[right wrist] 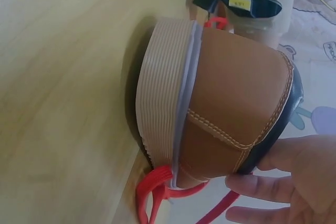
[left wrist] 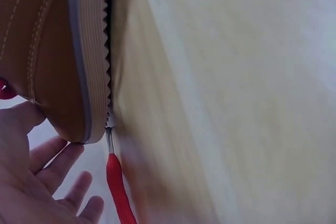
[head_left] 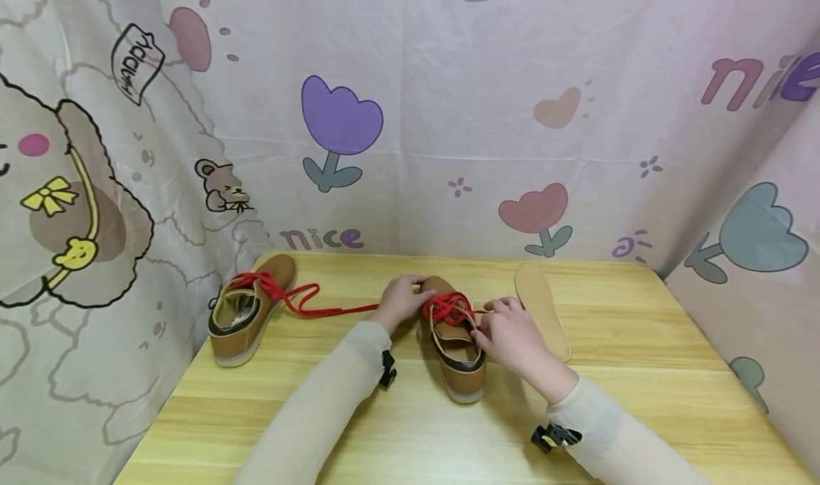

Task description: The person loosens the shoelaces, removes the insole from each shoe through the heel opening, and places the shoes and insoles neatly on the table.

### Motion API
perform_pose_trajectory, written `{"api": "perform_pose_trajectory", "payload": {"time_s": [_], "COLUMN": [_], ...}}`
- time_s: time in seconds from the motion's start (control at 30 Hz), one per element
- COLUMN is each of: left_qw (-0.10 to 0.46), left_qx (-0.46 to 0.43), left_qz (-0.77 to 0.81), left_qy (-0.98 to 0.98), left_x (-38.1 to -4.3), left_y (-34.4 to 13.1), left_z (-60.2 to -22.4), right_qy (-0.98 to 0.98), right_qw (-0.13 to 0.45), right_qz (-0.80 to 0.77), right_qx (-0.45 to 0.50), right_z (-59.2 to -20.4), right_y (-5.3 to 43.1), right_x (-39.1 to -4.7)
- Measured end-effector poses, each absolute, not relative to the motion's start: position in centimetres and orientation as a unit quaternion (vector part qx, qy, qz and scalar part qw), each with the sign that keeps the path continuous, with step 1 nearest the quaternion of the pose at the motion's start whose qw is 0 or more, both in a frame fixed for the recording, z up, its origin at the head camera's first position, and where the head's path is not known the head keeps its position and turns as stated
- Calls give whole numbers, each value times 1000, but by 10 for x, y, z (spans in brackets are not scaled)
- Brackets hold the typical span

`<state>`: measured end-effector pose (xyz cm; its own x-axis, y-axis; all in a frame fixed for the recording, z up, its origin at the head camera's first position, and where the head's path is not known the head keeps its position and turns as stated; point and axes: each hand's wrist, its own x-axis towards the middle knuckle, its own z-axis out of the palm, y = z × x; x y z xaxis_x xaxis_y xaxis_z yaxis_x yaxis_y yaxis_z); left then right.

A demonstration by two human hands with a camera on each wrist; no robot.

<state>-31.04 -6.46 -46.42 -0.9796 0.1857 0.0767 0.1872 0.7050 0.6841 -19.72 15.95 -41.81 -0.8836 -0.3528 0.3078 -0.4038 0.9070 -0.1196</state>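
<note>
A brown leather shoe [head_left: 464,382] with knotted red laces [head_left: 448,308] stands upright mid-table, toe pointing away, heel towards me. My left hand [head_left: 402,301] grips its toe, thumb on top and fingertips at the toe's front in the left wrist view. My right hand [head_left: 515,334] is at the right side of the shoe's opening. Its thumb and a finger [right wrist: 252,184] hold the dark collar edge, with a red lace passing close by. The matching brown shoe [head_left: 233,342] stands at the left, untouched, its red lace trailing towards my left hand.
A tan insole [head_left: 543,307] lies on the wooden table [head_left: 640,399] right of my right hand. Printed curtains [head_left: 435,129] hang behind the table and along both sides. A dark strap [head_left: 556,436] sits on my right sleeve, and another on the left.
</note>
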Motion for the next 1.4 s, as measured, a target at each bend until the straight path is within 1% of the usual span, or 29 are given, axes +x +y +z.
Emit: {"api": "perform_pose_trajectory", "payload": {"time_s": [0.2, 0.33, 0.6, 0.83, 0.97, 1.17, 1.3, 1.4], "left_qw": [5, 12, 40, 42, 45, 45, 31, 18], "left_qx": [-83, -62, -28, -10, -30, -112, -154, -168], "left_qz": [-346, -319, -274, -262, -268, -316, -320, -314], "left_qy": [-935, -946, -961, -964, -962, -941, -935, -934], "left_x": [-304, -299, -280, -272, -276, -288, -294, -296], "left_y": [-67, -69, -71, -74, -77, -82, -86, -90], "left_z": [-461, -458, -448, -447, -450, -455, -459, -462], "right_qy": [-963, -964, -968, -966, -966, -973, -978, -980], "right_qw": [145, 138, 124, 126, 121, 97, 70, 55], "right_qz": [95, 100, 102, 105, 113, 110, 93, 84], "right_qx": [204, 203, 196, 197, 197, 176, 174, 171], "right_z": [-418, -416, -413, -412, -411, -405, -402, -402], "right_y": [164, 167, 170, 173, 173, 175, 174, 173], "right_x": [-201, -203, -210, -214, -213, -206, -202, -201]}}
